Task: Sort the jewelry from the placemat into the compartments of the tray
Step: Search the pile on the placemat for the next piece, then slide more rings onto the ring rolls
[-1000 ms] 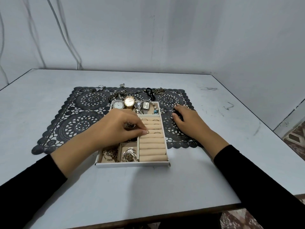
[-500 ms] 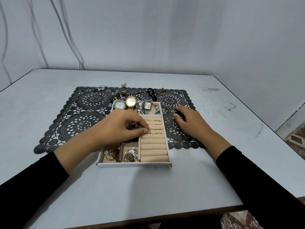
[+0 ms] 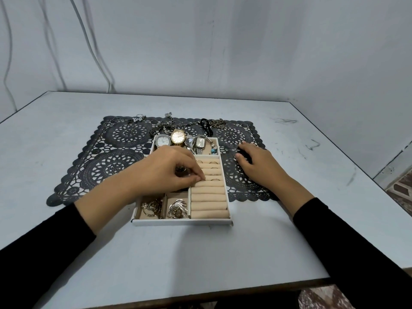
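A white tray (image 3: pixel 182 221) with beige lining stands on a black lace placemat (image 3: pixel 116 166). My left hand (image 3: pixel 165 170) hovers over the tray's middle, its fingers curled and its fingertips pinching a small ring down into the beige ring rolls (image 3: pixel 209 197). A few rings sit in the upper rolls. Several watches (image 3: pixel 178 137) fill the far compartment. A silver brooch (image 3: pixel 177 207) and a heap of gold chains (image 3: pixel 151 208) lie in the near compartments. My right hand (image 3: pixel 256 166) rests on the placemat just right of the tray, its fingers loosely bent.
Necklaces (image 3: pixel 169 126), small rings (image 3: pixel 136 119) and a black piece (image 3: pixel 206 126) lie along the placemat's far edge. The grey table (image 3: pixel 289 241) meets a wall behind and ends close on the right and near sides.
My left hand's fingertips have stayed at the ring rolls, shifting only slightly. My right hand has kept its place on the placemat.
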Motion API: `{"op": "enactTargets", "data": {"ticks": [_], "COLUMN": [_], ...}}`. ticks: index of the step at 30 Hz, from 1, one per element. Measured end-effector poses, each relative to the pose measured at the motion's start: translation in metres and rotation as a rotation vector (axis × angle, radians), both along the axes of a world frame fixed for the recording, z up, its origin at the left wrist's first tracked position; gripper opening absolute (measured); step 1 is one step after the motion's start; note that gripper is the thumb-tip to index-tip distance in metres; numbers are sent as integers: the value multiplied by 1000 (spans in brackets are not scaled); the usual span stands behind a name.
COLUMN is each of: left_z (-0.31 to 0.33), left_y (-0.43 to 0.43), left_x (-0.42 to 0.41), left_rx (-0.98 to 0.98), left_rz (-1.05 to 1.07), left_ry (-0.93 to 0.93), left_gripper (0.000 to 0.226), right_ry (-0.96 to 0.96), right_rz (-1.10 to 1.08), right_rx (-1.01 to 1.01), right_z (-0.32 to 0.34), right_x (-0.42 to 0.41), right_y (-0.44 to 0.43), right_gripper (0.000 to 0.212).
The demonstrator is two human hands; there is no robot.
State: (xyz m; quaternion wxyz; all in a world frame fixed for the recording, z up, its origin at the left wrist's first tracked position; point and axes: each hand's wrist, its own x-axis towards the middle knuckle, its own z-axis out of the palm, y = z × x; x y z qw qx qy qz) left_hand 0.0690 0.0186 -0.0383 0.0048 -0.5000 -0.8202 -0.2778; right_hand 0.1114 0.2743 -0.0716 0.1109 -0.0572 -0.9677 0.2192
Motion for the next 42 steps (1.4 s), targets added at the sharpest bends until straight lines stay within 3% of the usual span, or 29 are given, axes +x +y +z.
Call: {"op": "enactTargets", "data": {"ticks": [6, 31, 36, 42], "left_z": [0, -3, 1, -17], "left_y": [2, -4, -22, -57], "left_x": [-3, -1, -16, -75], "left_rx": [28, 75, 198, 0], "left_rz": [70, 123, 334, 624], "left_ry": [-86, -96, -76, 23], "left_gripper": [11, 19, 24, 39], "right_ry": [3, 17, 64, 110], "right_rz": [0, -14, -41, -63], "right_rx": [-2, -56, -83, -134], "right_z": [-1, 2, 4, 11], "right_x": [0, -3, -15, -52], "right_y": [0, 4, 11, 20], "right_gripper": [40, 41, 40, 37]}}
